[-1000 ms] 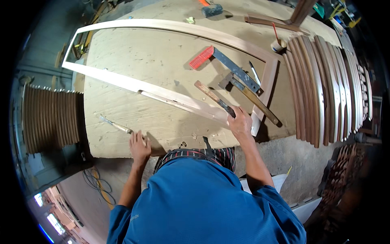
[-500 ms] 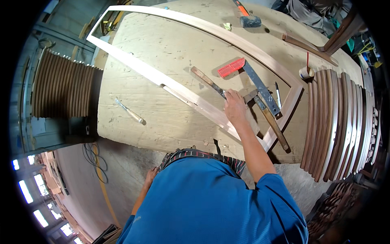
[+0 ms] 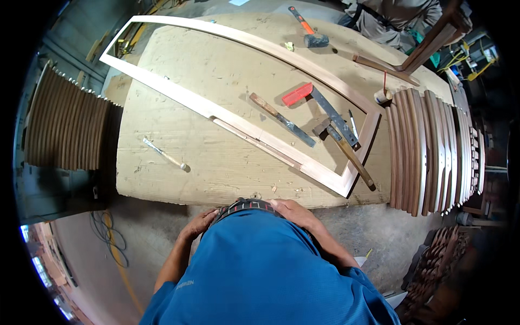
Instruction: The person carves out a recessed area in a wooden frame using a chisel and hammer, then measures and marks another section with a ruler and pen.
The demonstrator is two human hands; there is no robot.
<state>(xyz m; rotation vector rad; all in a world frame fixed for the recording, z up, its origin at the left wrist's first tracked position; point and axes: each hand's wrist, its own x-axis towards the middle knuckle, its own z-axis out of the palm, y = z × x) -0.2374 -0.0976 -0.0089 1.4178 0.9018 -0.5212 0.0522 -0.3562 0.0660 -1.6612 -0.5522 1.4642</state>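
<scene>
My left hand (image 3: 199,223) rests against the left side of my dark patterned waistband (image 3: 246,204). On its right side lies my right hand (image 3: 291,211); the fingertips of both hands are hidden, so whether they grip the cloth does not show. Beyond them, a long pale wooden frame (image 3: 181,98) spans the bench. Inside its right end are a wide chisel (image 3: 281,120) with a wooden handle, a square (image 3: 331,114) with a red stock, and a black pen (image 3: 352,123). A hammer (image 3: 345,147) lies with its handle across the frame's corner.
A smaller chisel (image 3: 165,154) lies on the cardboard-covered bench (image 3: 216,168) at left. Stacks of curved brown wood pieces stand left (image 3: 67,124) and right (image 3: 417,154). At the back are a mallet (image 3: 314,39), a brown wooden piece (image 3: 398,67) and another person (image 3: 398,19).
My right hand has let go of the wide chisel and drawn back from the frame to my waist. The chisel now lies inside the frame. My left hand stays at my waist.
</scene>
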